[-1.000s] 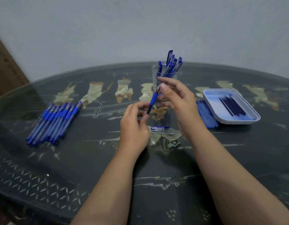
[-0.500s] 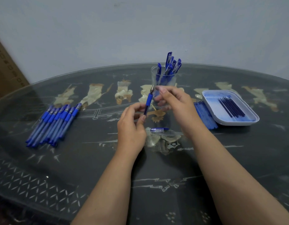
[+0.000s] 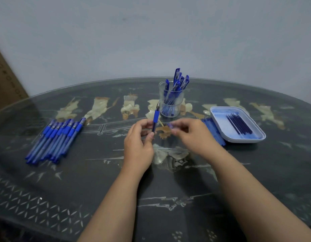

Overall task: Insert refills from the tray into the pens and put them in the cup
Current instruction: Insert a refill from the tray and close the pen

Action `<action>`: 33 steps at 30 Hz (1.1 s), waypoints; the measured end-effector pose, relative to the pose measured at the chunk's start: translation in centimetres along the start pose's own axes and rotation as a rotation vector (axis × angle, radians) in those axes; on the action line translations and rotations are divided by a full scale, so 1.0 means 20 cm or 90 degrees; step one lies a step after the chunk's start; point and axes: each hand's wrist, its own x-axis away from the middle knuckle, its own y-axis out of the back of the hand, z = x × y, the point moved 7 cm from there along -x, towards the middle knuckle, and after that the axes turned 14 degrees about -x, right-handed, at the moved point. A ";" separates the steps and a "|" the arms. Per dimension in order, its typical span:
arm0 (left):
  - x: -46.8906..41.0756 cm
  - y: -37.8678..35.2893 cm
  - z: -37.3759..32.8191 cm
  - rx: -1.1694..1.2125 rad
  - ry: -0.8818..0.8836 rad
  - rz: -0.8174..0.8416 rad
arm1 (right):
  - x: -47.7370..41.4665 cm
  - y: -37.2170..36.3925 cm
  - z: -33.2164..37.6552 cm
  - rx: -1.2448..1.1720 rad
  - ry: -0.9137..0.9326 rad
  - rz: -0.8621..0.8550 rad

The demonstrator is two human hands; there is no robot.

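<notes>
Blue plastic pens (image 3: 55, 138) are laid at the left. A blue metal-tipped pen (image 3: 156, 117) is pinched upright by the left hand (image 3: 137, 147), near the clear pen-filled cup (image 3: 171, 103). A blurred blue piece (image 3: 170, 125) is pinched by the right hand (image 3: 191, 135). Dark refills (image 3: 238, 124) are kept in the white tray (image 3: 218, 117), right.

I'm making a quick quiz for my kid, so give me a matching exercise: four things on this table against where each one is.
Things: A single pen, tip up; B refills; C capped pens; D row of pens
Places: 1 white tray; 2 flat on the table, left side; 3 left grip; 4 clear cup
Pairs: A-3, B-1, C-4, D-2
</notes>
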 end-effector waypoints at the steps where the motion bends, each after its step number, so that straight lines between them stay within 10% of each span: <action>1: 0.00 0.00 0.00 0.001 -0.002 0.006 | -0.01 0.05 0.03 -0.102 -0.006 -0.041; 6: 0.01 -0.01 -0.01 0.006 0.002 0.027 | -0.03 0.13 0.19 -0.452 0.012 -0.115; 33: 0.02 -0.01 0.00 0.018 0.003 0.029 | -0.04 0.00 0.33 -0.178 0.171 -0.083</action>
